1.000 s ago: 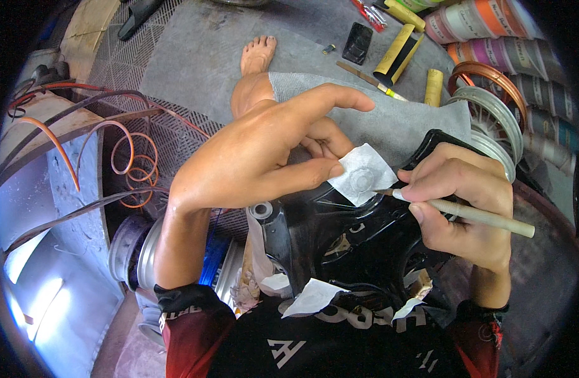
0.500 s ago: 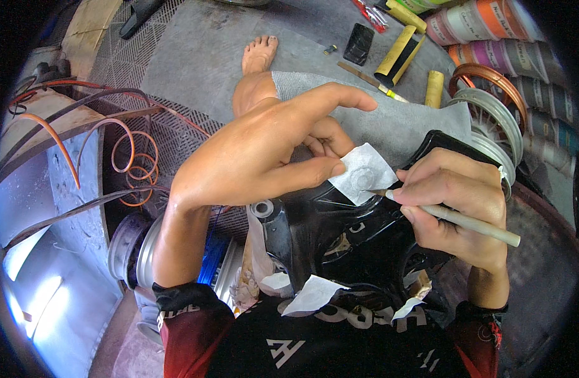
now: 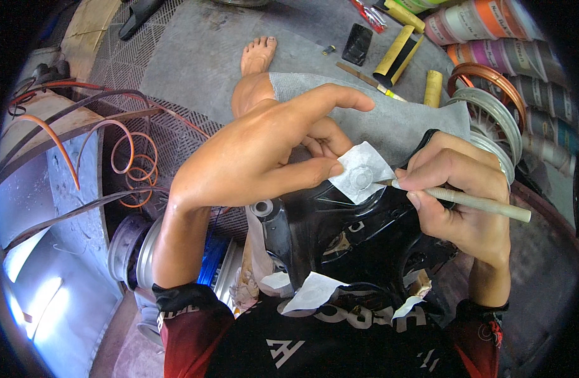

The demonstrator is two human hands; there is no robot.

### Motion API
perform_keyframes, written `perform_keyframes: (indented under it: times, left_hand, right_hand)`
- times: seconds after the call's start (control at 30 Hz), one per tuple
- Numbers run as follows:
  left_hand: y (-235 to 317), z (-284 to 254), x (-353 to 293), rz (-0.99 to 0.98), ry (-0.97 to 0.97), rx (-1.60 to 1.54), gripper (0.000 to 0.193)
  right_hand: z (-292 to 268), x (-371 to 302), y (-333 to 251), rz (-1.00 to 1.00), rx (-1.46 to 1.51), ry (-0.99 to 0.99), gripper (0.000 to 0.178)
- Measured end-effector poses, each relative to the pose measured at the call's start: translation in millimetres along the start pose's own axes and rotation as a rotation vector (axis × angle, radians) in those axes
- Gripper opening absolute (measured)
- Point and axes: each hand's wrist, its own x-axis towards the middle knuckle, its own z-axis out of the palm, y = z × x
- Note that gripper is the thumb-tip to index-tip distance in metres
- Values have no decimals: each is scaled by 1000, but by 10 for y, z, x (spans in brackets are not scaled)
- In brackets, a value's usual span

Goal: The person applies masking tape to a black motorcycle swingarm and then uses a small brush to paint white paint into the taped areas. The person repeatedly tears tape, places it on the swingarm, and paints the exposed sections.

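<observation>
My left hand (image 3: 258, 148) pinches the left corner of a small square of white masking paper (image 3: 360, 173) between its thumb and curled fingers, with the index finger stretched out above. A raised ring shape shows through the middle of the paper, which lies against a glossy black frame part (image 3: 302, 230) across my lap. My right hand (image 3: 459, 189) is closed round a slim, pen-shaped tool with a pale handle (image 3: 478, 203). Its narrow tip points left at the paper's right edge; its exact kind is unclear. Another white paper piece (image 3: 316, 292) clings to the black part nearer my body.
A grey cloth (image 3: 396, 110) covers my leg. Beyond it lie a yellow cut tube (image 3: 398, 60), a flat blade tool (image 3: 368, 80) and a black phone-like object (image 3: 358, 44). Wheel rims (image 3: 488, 120) and labelled tubs (image 3: 491, 22) line the right; coiled orange hose (image 3: 128, 151) hangs left.
My right hand has moved slightly right, drawing the tool's tip from the ring shape to the paper's right edge. My left hand keeps its hold almost unmoved.
</observation>
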Motion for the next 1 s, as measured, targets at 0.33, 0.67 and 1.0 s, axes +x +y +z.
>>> perform_keyframes:
  times: [0.33, 0.67, 1.0]
  left_hand:
    - [12, -4, -6, -14, -8, -3, 66]
    - [-11, 1, -4, 2, -8, -7, 67]
    - [-1, 3, -4, 20, -2, -9, 67]
  right_hand:
    - [1, -8, -6, -2, 45, -28, 13]
    - [22, 13, 7, 9, 3, 1, 15]
    - [10, 7, -35, 144, 21, 10, 16]
